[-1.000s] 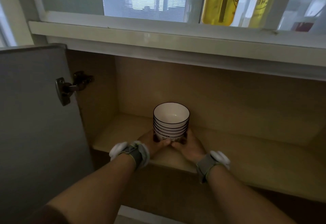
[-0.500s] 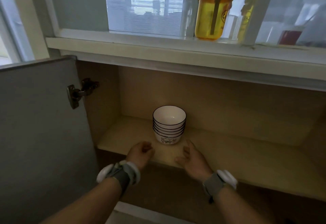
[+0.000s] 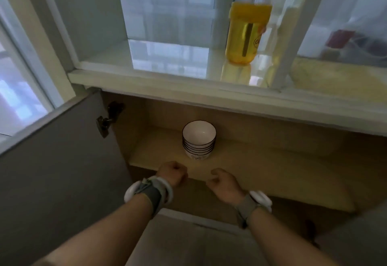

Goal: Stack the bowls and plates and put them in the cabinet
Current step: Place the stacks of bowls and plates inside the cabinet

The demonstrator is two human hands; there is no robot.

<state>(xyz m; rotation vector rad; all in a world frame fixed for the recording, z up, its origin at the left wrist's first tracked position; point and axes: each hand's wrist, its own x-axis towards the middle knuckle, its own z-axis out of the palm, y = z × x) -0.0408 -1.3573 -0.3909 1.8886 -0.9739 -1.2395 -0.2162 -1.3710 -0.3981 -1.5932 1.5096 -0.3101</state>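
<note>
A stack of several white bowls (image 3: 199, 140) with dark rims stands upright on the cabinet shelf (image 3: 261, 167), left of the shelf's middle. My left hand (image 3: 172, 173) is curled into a loose fist at the shelf's front edge, a little below and left of the stack, holding nothing. My right hand (image 3: 225, 184) hangs just in front of the shelf edge with its fingers loosely bent and nothing in it. Neither hand touches the bowls. No plates are in view.
The grey cabinet door (image 3: 58, 161) stands open at the left on its metal hinge (image 3: 106, 119). Above the cabinet runs a white windowsill (image 3: 167, 81) with a yellow jar (image 3: 245, 35) behind the glass. A pale floor ledge (image 3: 188, 234) lies below my hands.
Both hands have let go of the bowl stack and drawn back out of the cabinet to its front edge. My left hand has curled shut. The view has tilted and pulled back.
</note>
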